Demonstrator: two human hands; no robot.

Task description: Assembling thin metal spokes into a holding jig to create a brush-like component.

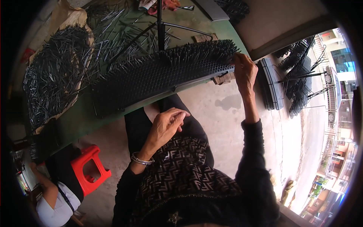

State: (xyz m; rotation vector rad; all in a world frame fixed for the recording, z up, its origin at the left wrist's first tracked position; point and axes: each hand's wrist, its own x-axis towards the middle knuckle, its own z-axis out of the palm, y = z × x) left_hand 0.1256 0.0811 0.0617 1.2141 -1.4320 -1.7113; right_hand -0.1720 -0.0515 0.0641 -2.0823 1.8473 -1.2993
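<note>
A long black panel full of small holes (143, 80) lies along the near edge of the green table. Many thin black sticks (200, 52) stand packed in its far rows, mostly toward the right, while the nearer holes show bare. My right hand (246, 73) is at the panel's right end, fingers pinched together close to the outermost sticks; what they grip is too small to tell. Over my lap, in front of the panel, hovers my left hand (166, 126), its fingers curled and thumb pressed in. Whatever it may hold is hidden.
A heap of loose black sticks (53, 72) fills brown paper at the left. More lie scattered on the green table (189, 28) behind a black metal stand (161, 34). Grey-black racks (270, 83) stand on the floor at right. A red stool (90, 170) and another person (56, 200) are at lower left.
</note>
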